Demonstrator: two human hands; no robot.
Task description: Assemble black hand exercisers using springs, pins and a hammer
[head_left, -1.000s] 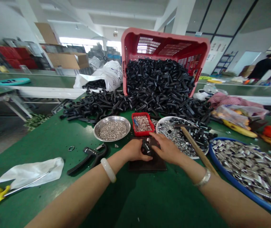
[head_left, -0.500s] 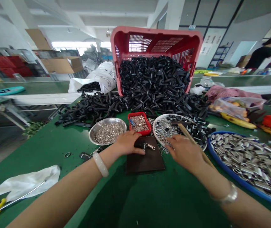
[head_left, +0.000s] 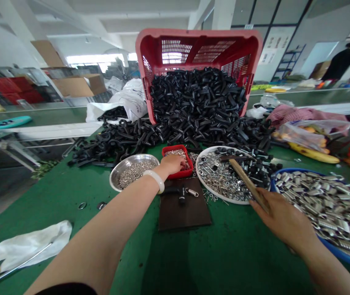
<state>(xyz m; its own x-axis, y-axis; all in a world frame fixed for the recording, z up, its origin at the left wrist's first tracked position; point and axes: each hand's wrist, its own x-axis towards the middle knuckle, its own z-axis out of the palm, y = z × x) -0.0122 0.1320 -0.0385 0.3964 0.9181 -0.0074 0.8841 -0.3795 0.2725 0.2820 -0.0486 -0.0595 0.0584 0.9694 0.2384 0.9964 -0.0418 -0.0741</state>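
Note:
My left hand point(head_left: 172, 164) reaches into the small red tray point(head_left: 190, 169) of tiny metal pins, its fingers bent down among them; whether they pinch a pin is hidden. My right hand point(head_left: 281, 215) is closed on the wooden handle of a hammer point(head_left: 245, 178), whose head rests on the white tray point(head_left: 224, 198) of screws and black-capped bolts. On the dark brown block point(head_left: 184, 215) lie a black handle part point(head_left: 181, 196) and a metal spring point(head_left: 192, 192) just right of it.
Left of the red tray sits a steel bowl point(head_left: 115, 180) of small metal parts. A blue tray point(head_left: 343, 250) of metal pieces is at the right. Behind, black handles spill from a red crate point(head_left: 199, 35). A white cloth point(head_left: 30, 241) lies front left; a person stands far right.
My left hand has moved from the brown block up into the red tray, uncovering the black part. My right hand has left the white tray's contents and closed on the hammer handle.

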